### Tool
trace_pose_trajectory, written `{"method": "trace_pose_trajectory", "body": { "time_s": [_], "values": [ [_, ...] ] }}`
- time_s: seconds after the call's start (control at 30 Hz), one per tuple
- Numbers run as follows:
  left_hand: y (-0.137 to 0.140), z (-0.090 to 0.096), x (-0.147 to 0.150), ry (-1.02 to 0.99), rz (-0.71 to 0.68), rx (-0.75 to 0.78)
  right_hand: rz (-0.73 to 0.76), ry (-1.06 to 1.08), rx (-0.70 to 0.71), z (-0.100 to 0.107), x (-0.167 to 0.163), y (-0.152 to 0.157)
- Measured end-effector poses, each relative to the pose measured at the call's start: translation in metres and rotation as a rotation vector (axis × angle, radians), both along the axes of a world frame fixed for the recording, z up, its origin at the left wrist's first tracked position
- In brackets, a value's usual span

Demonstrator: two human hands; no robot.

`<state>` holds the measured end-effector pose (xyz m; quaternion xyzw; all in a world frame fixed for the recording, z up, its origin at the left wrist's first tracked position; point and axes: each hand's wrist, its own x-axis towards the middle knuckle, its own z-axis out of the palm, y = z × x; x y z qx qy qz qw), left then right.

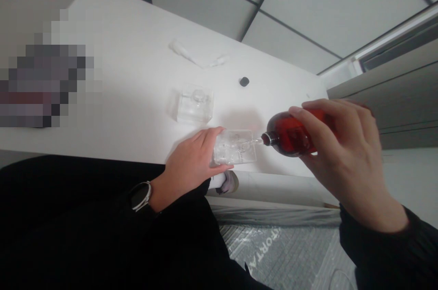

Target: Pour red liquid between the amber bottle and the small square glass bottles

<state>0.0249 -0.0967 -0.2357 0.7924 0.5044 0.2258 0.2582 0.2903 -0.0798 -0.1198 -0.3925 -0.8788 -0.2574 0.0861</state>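
Pouring is under way at this moment and, as far as can be judged, is not finished. The bottle (pixel 290 132) is held tilted above the near edge of the table (pixel 137 53) by the right hand (pixel 349 144), whose fingers are wrapped around its body. Its open mouth is pointed at the clear container (pixel 236 146), and the gap is bridged by a thin stream of liquid (pixel 256 142). The container is gripped by the left hand (pixel 195 157), partly opened to its width, with thumb and fingers set on opposite sides; whether it is lifted off the table cannot be told. Some liquid seems already to have been received, but the level cannot be read. Still to be done, presumably, are the end of the pour and the righting of the bottle. Farther back, a second container (pixel 195 107) and a black cap (pixel 244 81) are left untouched.
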Motion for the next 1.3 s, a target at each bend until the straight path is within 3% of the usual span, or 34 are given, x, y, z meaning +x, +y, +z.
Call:
{"method": "trace_pose_trajectory", "body": {
  "time_s": [0.63, 1.07, 1.3],
  "values": [
    [-0.0004, 0.0, 0.0005, 0.011, -0.008, 0.021, -0.024, 0.018, -0.012, -0.0017, 0.0043, 0.0019],
    [0.0001, -0.0004, 0.0012, 0.006, -0.003, 0.001, 0.031, -0.024, 0.059, 0.0007, 0.0004, 0.0032],
    [-0.0003, 0.0004, 0.0009, -0.001, 0.001, -0.011, -0.024, -0.014, -0.001, 0.0034, 0.0019, 0.0011]
  ]
}}
